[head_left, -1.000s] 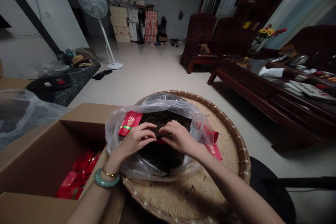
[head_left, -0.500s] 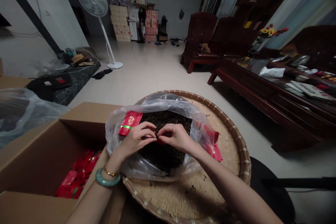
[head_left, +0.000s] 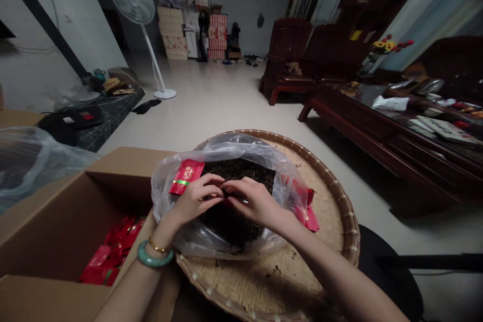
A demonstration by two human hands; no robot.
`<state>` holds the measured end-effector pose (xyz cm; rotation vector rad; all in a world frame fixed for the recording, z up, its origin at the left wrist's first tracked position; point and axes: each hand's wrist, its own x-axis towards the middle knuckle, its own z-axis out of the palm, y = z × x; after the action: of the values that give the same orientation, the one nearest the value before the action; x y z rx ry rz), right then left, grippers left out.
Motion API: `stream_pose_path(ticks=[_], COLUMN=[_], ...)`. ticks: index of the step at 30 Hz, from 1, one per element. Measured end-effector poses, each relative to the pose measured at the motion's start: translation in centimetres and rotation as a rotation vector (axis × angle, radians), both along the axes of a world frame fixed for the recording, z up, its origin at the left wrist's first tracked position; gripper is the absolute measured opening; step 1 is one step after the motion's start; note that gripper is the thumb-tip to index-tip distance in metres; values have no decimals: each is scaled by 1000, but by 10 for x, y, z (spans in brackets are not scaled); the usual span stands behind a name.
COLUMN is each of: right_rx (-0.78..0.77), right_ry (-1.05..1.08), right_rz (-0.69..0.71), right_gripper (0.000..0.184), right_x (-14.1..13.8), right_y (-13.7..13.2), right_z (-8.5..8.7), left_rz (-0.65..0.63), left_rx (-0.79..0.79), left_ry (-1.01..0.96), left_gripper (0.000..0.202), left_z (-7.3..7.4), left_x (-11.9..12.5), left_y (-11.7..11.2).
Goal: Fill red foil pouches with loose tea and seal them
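Cardboard box (head_left: pixel 56 221) is open on your left, with a pile of red packets (head_left: pixel 109 256) in its bottom. It butts against the woven tray (head_left: pixel 339 196), probably to keep it within reach.

The tray carries a clear plastic bag (head_left: pixel 234 150) with its mouth spread wide, which I read as giving access to the loose dark leaves (head_left: pixel 241 168) heaped inside. A few stray bits lie on the weave.

Both your hands are over the middle of the heap, wrists at the bag's near edge. Left hand (head_left: pixel 196 200) has its fingers curled in a tight pinch. Right hand (head_left: pixel 258 201) is pinched the same way, with its tips touching the left's.

A small red packet (head_left: pixel 226 204) sits between and just under the fingertips. Only a sliver shows, so I can't tell whether it's open or sealed. Each hand seems to hold one side of it.

A banded red packet (head_left: pixel 186 177) leans on the bag's left rim, just beside your left hand and apart from it. Spare red packets (head_left: pixel 307 211) lie near your right wrist.
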<state>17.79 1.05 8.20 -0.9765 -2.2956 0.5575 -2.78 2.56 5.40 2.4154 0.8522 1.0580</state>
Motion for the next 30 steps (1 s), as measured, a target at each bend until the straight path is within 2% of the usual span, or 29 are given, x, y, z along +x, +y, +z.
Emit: stream_pose_path(ticks=[4, 9, 11, 16, 19, 26, 30], right_rx=[30, -31, -30, 47, 79, 116, 98], right_ry=[7, -67, -64, 53, 4, -229, -259], right_rz=[-66, -118, -117, -49, -4, 61, 25], right_gripper=[19, 15, 8, 9, 10, 22, 25], right_x=[-1, -5, -6, -2, 4, 15, 15], right_y=[3, 11, 14, 16, 17, 8, 1], right_z=[-7, -14, -17, -23, -20, 5, 0], left_rz=[-13, -30, -27, -5, 6, 13, -15], left_rx=[16, 33, 31, 4, 7, 65, 97], left_ry=[5, -3, -5, -15, -1, -11, -83], left_gripper=[7, 7, 8, 7, 6, 6, 5], left_z=[-2, -4, -5, -6, -6, -4, 0], left_x=[0, 0, 0, -2, -3, -1, 5], left_y=[0, 1, 1, 2, 2, 3, -1])
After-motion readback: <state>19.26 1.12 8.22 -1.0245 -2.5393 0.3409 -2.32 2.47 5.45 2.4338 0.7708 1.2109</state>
